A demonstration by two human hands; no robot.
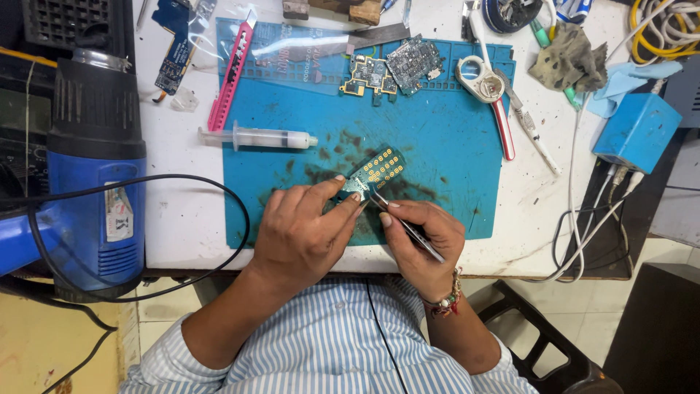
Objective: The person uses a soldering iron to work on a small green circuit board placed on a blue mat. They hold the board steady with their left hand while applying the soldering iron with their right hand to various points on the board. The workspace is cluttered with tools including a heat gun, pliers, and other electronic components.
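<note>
On the blue work mat point(452, 146), seen from the head camera, a small blue circuit board point(378, 171) with rows of gold pads is being held down near the mat's front middle. It is being pinned at its near end by the left hand point(302, 230), whose thumb and forefinger are being pressed together onto the board's edge, the remaining fingers being curled loosely under. A pair of metal tweezers point(405, 222) is being gripped by the right hand point(426, 244), the fingers being closed snugly around the shaft, and the tips are being brought against the board's near corner, just beside the left fingertips. Whether anything is being pinched between the tips cannot be told. Farther back on the mat, two bare circuit boards point(394, 69) are being left beside a white magnifier point(481, 80) with a red handle. A syringe point(259, 137) is lying across the mat's left edge, near a pink utility knife point(232, 73). At the far left, a blue heat gun point(95, 168) is being kept upright at the table's side.
</note>
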